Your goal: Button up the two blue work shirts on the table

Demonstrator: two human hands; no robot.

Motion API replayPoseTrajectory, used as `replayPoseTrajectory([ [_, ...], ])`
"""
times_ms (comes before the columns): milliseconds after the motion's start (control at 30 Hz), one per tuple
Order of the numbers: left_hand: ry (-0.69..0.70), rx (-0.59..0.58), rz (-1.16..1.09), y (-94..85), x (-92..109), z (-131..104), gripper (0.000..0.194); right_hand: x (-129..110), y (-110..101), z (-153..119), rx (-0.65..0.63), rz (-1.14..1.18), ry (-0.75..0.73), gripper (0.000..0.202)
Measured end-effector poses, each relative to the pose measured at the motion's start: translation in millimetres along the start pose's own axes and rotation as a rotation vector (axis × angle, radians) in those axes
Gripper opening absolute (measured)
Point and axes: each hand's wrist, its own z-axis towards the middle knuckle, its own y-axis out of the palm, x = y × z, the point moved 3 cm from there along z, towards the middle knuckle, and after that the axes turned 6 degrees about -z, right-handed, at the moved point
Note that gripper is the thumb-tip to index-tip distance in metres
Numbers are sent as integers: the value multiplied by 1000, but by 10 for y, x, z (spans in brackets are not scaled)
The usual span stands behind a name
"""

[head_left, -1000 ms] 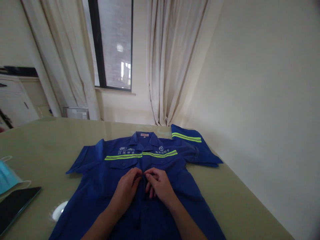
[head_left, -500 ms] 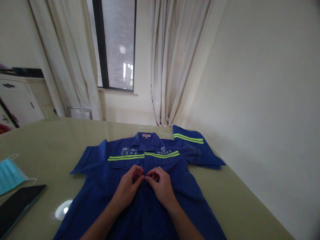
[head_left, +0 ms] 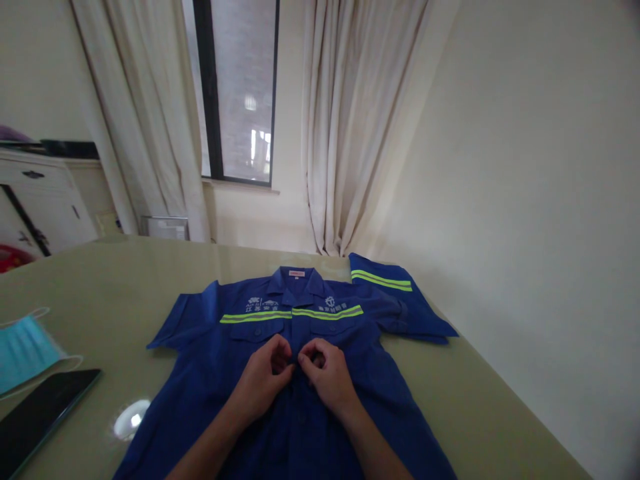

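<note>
A blue short-sleeved work shirt (head_left: 210, 373) with yellow-green reflective stripes lies flat, front up, on a pale green table (head_left: 125, 273), collar pointing away from me. My left hand (head_left: 263, 379) and my right hand (head_left: 327, 377) meet at the shirt's front placket just below the chest pockets. Both pinch the fabric edges there with fingertips curled. A second folded blue garment (head_left: 400, 303) with the same stripes lies at the shirt's right shoulder.
A light blue face mask (head_left: 23, 343) and a dark phone (head_left: 43, 413) lie at the table's left edge. A wall runs close along the table's right side. Curtains and a window stand behind the table, with a white cabinet (head_left: 40, 207) at far left.
Both hands have shifted slightly up the placket towards the collar, staying together on the fabric. The view has drifted a little to the left.
</note>
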Motion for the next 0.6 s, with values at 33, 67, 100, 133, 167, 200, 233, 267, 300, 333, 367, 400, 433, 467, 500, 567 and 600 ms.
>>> replayPoseTrajectory([
  [33,-7,7,-14,1,-10,-1,13,4,2,-1,-10,0,6,11],
  [67,-12,15,-26,3,-18,-2,13,5,7,-2,-19,-2,7,11],
  [100,-13,25,-32,6,-26,-3,13,5,12,-4,-26,-7,4,11],
  [133,-11,34,-30,10,-31,-4,13,5,18,-5,-31,-15,-2,11],
  [167,-10,41,-18,16,-35,-6,13,5,26,-6,-36,-22,-6,11],
  [200,-9,44,2,22,-36,-8,13,6,34,-8,-39,-27,-8,11],
  [233,-8,42,25,28,-34,-10,12,10,41,-9,-38,-29,-7,11],
  [267,-6,37,51,33,-29,-13,11,16,48,-11,-33,-31,-3,11],
  [300,-3,29,77,36,-21,-15,10,23,55,-12,-27,-30,4,12],
  [333,2,19,100,36,-10,-16,10,32,62,-14,-24,-27,13,13],
  [367,4,4,118,34,1,-16,12,41,67,-16,-20,-17,24,15],
  [400,1,-15,130,30,10,-14,13,51,72,-17,-18,1,37,17],
  [433,-9,-37,137,26,18,-11,14,60,77,-17,-21,25,51,19],
  [467,-20,-56,138,21,24,-7,16,68,81,-15,-28,51,65,22],
  [500,-29,-68,133,16,30,-3,16,74,82,-12,-33,72,74,24],
  [567,-34,-69,122,12,43,1,20,78,81,1,-31,91,82,27],
  [600,-27,-58,122,14,51,0,22,81,80,9,-28,93,86,27],
])
